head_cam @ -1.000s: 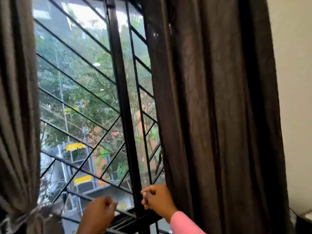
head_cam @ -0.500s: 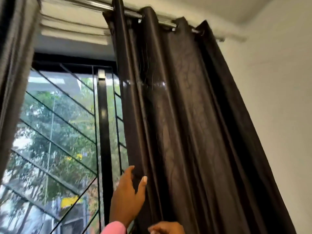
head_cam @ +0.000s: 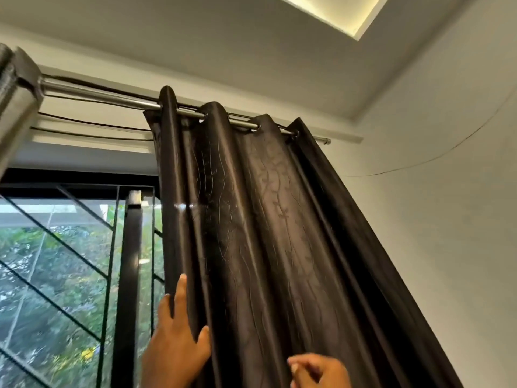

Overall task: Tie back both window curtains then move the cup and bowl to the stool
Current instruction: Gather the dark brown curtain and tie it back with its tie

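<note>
The dark brown right curtain (head_cam: 251, 233) hangs in folds from a metal rod (head_cam: 112, 98), bunched toward the right wall. My left hand (head_cam: 176, 340) is raised at its left edge, with the fingers along the outer fold and the thumb pressed into the crease, gripping that fold. My right hand (head_cam: 319, 371) is low at the frame's bottom, fingers curled against the curtain's front; whether it pinches fabric is unclear. A blurred strip of the grey left curtain (head_cam: 14, 107) shows at the top left. Cup, bowl and stool are out of view.
The window (head_cam: 56, 275) with black diagonal grille bars and a black vertical frame post (head_cam: 128, 289) is left of the curtain. A white wall (head_cam: 447, 219) stands close on the right. Ceiling with a lit recess (head_cam: 335, 12) is overhead.
My view tilted up from the sill to the rod and ceiling. My left hand rose from the window frame to the right curtain's left edge; my right hand came to the curtain's front.
</note>
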